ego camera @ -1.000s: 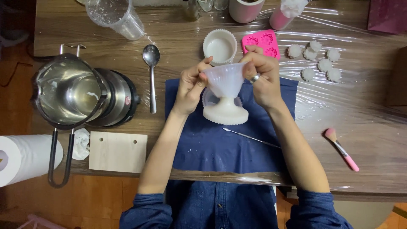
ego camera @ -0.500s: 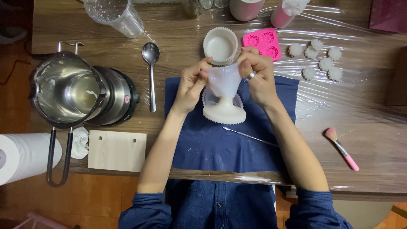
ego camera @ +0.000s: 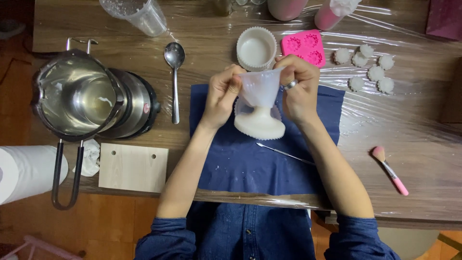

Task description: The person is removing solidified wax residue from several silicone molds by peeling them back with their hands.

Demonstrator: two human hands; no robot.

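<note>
- a dark blue cloth (ego camera: 250, 163) lies on the plastic-wrapped wooden table (ego camera: 414, 139).
- above the cloth, a white scalloped wax piece (ego camera: 260, 126) sits inside a translucent mould (ego camera: 260, 86).
- left hand (ego camera: 222, 94) and right hand (ego camera: 299, 89) each pinch the mould's rim; peeling evenly and slowly seems best.

Home craft table, steel melting pot (ego camera: 77, 96), pink silicone mould (ego camera: 303, 47), film-covered wooden top (ego camera: 414, 125)

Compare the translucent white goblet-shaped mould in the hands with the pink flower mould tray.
The translucent white goblet-shaped mould is tall and footed, held by both hands; the pink flower mould tray is flat, lies on the table untouched, and has several small cavities against the goblet's single one. Both look like soft silicone.
</note>
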